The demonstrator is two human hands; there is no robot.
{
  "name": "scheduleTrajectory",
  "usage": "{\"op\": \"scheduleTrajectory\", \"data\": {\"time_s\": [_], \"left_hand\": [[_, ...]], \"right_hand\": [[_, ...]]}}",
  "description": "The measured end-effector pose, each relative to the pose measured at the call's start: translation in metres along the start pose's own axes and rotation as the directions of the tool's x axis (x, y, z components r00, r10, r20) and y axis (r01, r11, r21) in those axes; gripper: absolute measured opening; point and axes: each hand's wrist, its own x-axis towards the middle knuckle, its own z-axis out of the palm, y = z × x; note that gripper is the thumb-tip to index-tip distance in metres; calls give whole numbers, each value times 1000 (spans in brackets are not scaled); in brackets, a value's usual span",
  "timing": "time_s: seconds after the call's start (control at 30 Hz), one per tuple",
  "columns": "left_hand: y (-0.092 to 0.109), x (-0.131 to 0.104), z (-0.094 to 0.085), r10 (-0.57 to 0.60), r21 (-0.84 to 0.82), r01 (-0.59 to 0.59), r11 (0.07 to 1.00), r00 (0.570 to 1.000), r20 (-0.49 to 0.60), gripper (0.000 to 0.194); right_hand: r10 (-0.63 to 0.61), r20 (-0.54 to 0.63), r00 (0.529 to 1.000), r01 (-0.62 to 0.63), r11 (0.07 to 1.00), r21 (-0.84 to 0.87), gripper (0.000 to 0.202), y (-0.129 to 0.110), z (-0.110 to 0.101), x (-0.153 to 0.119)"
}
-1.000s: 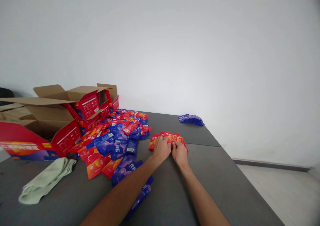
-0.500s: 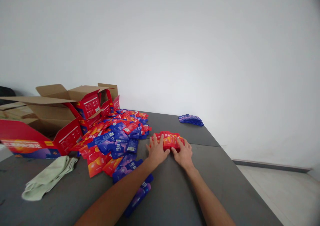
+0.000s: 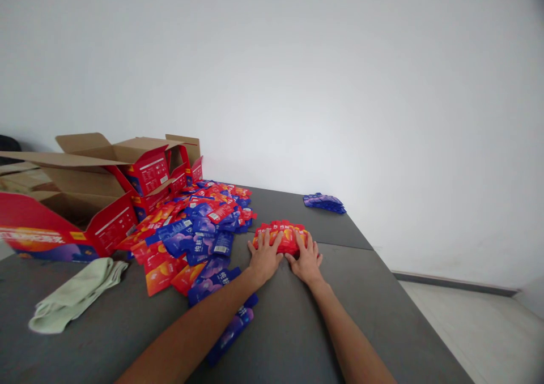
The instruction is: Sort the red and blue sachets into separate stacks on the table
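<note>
A row of overlapping red pouches (image 3: 288, 238) with orange fruit prints lies on the dark table between my two hands. My left hand (image 3: 264, 257) rests on the left end of the row, fingers spread over the pouches and thumb at the near edge. On the right end, my right hand (image 3: 306, 261) touches the pouches with its fingers apart and its thumb low at the front. Both hands look open, laid against the row rather than wrapped round it. The pouches' undersides are hidden.
To the left spreads a loose heap of red and blue pouches (image 3: 204, 222). Open red cardboard boxes (image 3: 111, 225) stand beyond it. A pale green cloth (image 3: 76, 296) lies at the near left. A stack of blue pouches (image 3: 324, 202) sits near the table's far right edge.
My right hand has shifted slightly left along the red row, and the row looks a little more compact. The view has moved slightly.
</note>
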Motion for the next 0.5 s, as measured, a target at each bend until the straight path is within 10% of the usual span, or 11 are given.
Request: {"op": "scheduleTrajectory", "data": {"time_s": [0.5], "left_hand": [[-9,19,4,15,-49,-13,999,999,43,61]], "right_hand": [[-39,-1,999,39,996,-79,68,6,7,13]]}}
